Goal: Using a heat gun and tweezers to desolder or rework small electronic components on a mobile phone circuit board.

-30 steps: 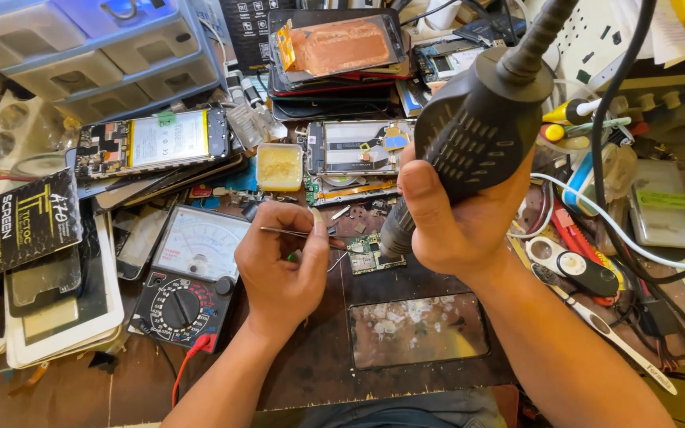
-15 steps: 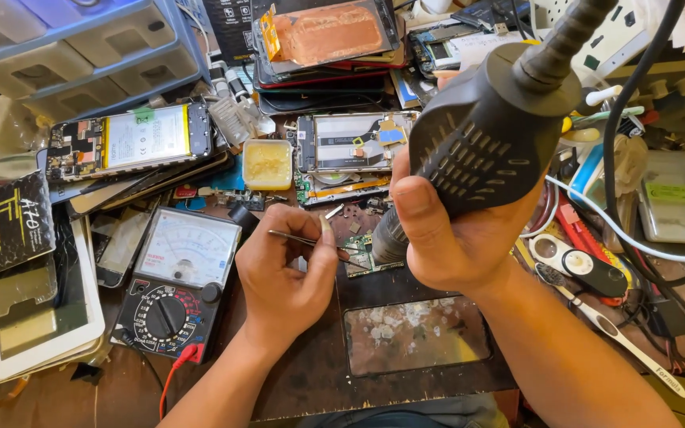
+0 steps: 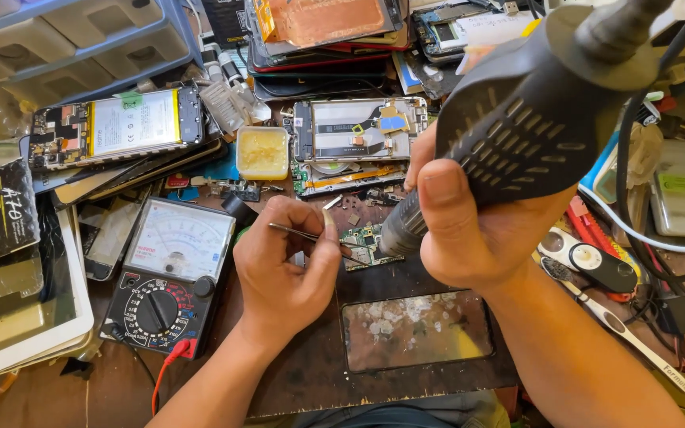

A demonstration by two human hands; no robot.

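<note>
My right hand (image 3: 469,230) grips a black hot-air gun (image 3: 525,119) with a slotted body, its metal nozzle (image 3: 399,230) pointing down at a small green circuit board (image 3: 362,242) on the bench. My left hand (image 3: 283,265) pinches thin metal tweezers (image 3: 303,232) whose tips reach the board's left edge. The board lies just in front of an opened phone (image 3: 358,131) with its insides showing. A cracked phone screen (image 3: 414,329) lies flat below the board, close to me.
An analog multimeter (image 3: 172,273) with a red lead sits left of my left hand. A tub of yellow flux (image 3: 262,152), opened phones, a grey drawer unit (image 3: 65,36) and stacked parts crowd the back. Cables and tools lie at the right.
The camera has moved closer. The hot-air gun and both hands stay over the small board, with the tweezers still at its edge.
</note>
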